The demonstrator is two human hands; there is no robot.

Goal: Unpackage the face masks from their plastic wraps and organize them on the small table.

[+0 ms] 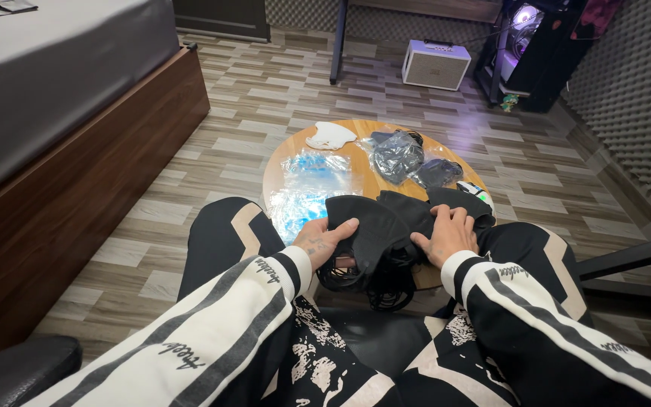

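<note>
Two hands, left (324, 241) and right (446, 235), grip soft black masks (386, 226) (crumpled fabric) over round wooden table (367, 132).

Centre of the frame, the face masks (386, 226) are plain black, with black ear loops hanging below. The round table (363, 136) is warm honey-brown wood. On it lie clear plastic bags (307, 185) tinted pale blue, a white mask (331, 136), and dark grey masks in clear wrappers (399, 154). The sleeves (212, 324) along the bottom are cream with charcoal stripes — black cuffs banded white. The floor (265, 98) is a grey-beige herringbone. Upper left, the bed (54, 68) is grey over dark brown wood. The speaker (436, 64), upper right, is white.
</note>
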